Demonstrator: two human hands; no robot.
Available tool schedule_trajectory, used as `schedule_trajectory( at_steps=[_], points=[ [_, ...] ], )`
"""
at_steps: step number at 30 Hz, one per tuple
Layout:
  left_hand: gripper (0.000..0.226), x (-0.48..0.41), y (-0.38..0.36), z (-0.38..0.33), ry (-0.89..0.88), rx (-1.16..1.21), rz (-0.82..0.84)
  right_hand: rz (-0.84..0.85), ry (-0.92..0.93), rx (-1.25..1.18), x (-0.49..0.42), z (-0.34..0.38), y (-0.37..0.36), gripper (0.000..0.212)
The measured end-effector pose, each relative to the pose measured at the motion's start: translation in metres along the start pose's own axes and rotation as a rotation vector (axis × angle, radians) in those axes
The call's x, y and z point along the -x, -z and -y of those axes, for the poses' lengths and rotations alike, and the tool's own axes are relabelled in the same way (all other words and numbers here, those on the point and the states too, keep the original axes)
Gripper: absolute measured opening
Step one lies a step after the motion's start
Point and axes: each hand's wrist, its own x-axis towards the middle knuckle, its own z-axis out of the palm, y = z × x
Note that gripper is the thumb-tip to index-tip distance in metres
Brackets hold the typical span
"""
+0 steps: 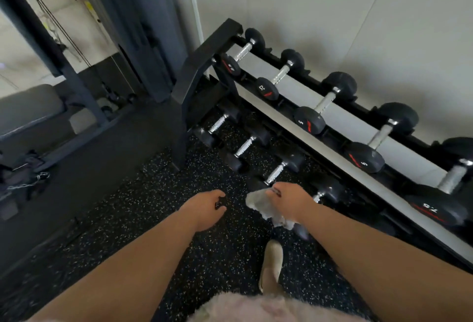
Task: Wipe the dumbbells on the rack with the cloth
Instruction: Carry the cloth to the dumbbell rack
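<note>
Speckled gym floor (179, 219); cloth (266, 206) bunched in right hand (289, 200) fingers.

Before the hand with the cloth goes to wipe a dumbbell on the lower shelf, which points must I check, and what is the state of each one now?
1. Cloth held: ok, the right hand grips it.
2. Cloth touching a dumbbell: cannot tell, it hangs in front of the lower shelf dumbbells, contact is not visible.
3. Left hand free to steady: ok, its fingers are loosely curled and hold nothing.
4. Dumbbells seated in the rack: ok, the upper row lies in its cradles.
5. Foot away from the rack: ok, it stands on the floor in front of it.
</note>
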Motion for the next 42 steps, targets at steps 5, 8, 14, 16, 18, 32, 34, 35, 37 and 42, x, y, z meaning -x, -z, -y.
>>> schedule_trajectory(
  at_steps=[5,8,14,16,18,32,34,35,37,42],
  points=[
    [0.056,-0.042,0.044,-0.009,0.049,0.044,-0.001,0.017,-0.01,-0.165,-0.069,0.013,0.045,0.03],
    [0.055,-0.064,0.065,-0.017,0.053,0.092,-0.027,-0.004,0.035,-0.144,-0.104,0.025,0.076,0.031],
    [0.053,-0.105,0.128,-0.005,0.05,0.177,-0.109,-0.075,0.108,-0.23,-0.167,0.062,0.122,0.037],
    [0.054,-0.122,0.157,0.014,0.061,0.175,-0.137,-0.094,0.109,-0.253,-0.188,0.076,0.129,0.036],
    [0.054,-0.141,0.185,0.038,0.073,0.176,-0.147,-0.107,0.099,-0.264,-0.21,0.092,0.136,0.035],
    [0.056,-0.276,0.358,0.162,-0.087,0.039,-0.069,-0.194,-0.146,-0.275,-0.338,0.21,0.177,0.031],
    [0.057,-0.289,0.377,0.168,-0.105,0.033,-0.054,-0.222,-0.171,-0.332,-0.348,0.222,0.179,0.031],
    [0.057,-0.295,0.385,0.17,-0.12,0.022,-0.045,-0.231,-0.176,-0.355,-0.353,0.227,0.179,0.031],
    [0.057,-0.308,0.397,0.172,-0.158,-0.021,-0.033,-0.238,-0.171,-0.372,-0.36,0.236,0.18,0.033],
    [0.057,-0.335,0.415,0.171,-0.198,-0.053,-0.006,-0.277,-0.164,-0.438,-0.382,0.245,0.187,0.035]
  ],
)
